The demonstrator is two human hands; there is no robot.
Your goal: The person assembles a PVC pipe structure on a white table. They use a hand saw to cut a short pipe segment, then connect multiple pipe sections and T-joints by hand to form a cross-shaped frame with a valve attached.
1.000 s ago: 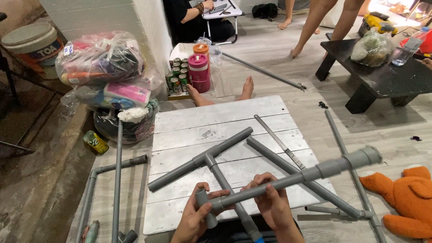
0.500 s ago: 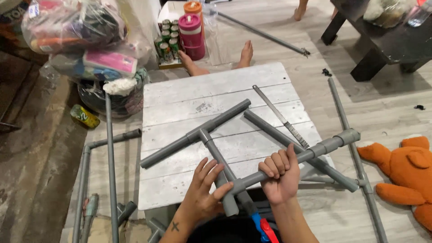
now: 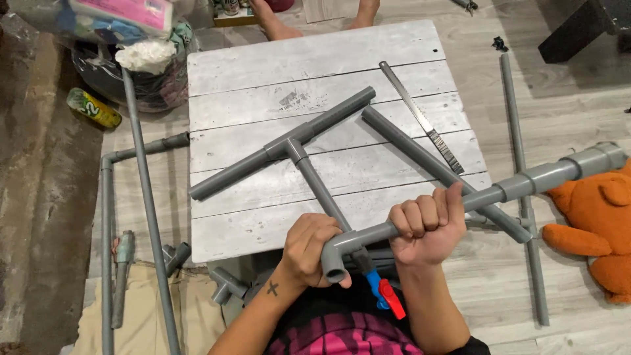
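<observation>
My right hand [image 3: 426, 223] is closed in a fist around a long grey plastic pipe [image 3: 539, 176] that runs up to the right and carries several fittings. My left hand [image 3: 310, 251] grips the grey elbow fitting [image 3: 334, 261] at the pipe's near end. Both hands hover over the near edge of a whitewashed wooden table [image 3: 263, 66]. On the table lie a grey T-shaped pipe assembly [image 3: 289, 148], a straight grey pipe [image 3: 420, 154] and a hacksaw blade [image 3: 420, 117]. A blue and red valve [image 3: 384, 292] sits just below my hands.
More grey pipes lie on the floor at left [image 3: 141, 197] and right [image 3: 522, 184]. An orange plush toy [image 3: 598, 223] is at the right edge. A crushed green can [image 3: 93, 108] and a plastic bag [image 3: 148, 56] lie at upper left. Another person's bare feet [image 3: 276, 23] are beyond the table.
The view has closed in on the table. My left hand went from spread fingers by the pipe to gripping the elbow fitting. The right fist still holds the long pipe.
</observation>
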